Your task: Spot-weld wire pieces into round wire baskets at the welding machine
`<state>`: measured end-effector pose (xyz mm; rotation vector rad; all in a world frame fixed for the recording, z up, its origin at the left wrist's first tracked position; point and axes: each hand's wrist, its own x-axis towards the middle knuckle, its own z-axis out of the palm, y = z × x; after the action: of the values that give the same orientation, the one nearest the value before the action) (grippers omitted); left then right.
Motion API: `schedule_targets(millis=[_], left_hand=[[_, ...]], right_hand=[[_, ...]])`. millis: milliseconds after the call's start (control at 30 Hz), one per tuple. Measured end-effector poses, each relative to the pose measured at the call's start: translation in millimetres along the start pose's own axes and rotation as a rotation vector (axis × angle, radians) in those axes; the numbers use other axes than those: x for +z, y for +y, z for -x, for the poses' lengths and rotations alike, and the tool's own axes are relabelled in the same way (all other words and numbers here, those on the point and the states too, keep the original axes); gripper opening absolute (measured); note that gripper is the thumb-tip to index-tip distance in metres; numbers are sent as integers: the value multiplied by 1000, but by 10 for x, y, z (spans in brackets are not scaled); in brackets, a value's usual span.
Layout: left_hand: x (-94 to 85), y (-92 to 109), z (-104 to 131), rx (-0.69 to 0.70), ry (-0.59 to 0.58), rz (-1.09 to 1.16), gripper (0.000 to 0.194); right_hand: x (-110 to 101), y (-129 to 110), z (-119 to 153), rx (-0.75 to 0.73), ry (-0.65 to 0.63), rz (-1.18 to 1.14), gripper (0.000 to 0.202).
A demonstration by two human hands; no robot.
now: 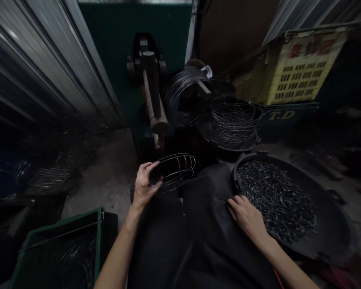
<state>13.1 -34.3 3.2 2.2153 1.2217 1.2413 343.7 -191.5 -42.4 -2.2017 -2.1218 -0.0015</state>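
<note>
Two bare hands at a dim wire-working station, one holding a wire frame.

Left hand (146, 184): fingers curled round the near rim of a domed wire frame (174, 170), held over the dark cloth (198, 224) on the lap, just below the machine arm (153, 94). Right hand (246, 216): lying at the near edge of the black pan (333, 237), fingertips among short wire pieces (276, 196); whether it grips one, cannot tell. Behind: loose wire rings (234, 118) in a second pan, a wire coil (182, 94), a yellow crate (301, 68). Near left: a green crate (60, 228).
</note>
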Motion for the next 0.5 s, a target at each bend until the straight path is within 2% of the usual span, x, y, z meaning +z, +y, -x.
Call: schedule_targets(millis=[100,167,233,400,500], left_hand=[[-5,11,-12,8,-13,-15,58],[-5,20,-20,17,-28,-18,60],[-1,32,-31,22,-43,-26,59],[25,73,-57,10,-66,-72,58],[25,90,-61,13,-111,-76,61]], right_hand=[[-119,11,-168,-8,-149,62,21],[-231,-20,-312,19,-201,-91,15],[-383,-123,-452,20,-198,-344,9],[-840,-681,-790,1,-193,-924,30],[-1008,-983,-1027,-81,-223,-1039,27]])
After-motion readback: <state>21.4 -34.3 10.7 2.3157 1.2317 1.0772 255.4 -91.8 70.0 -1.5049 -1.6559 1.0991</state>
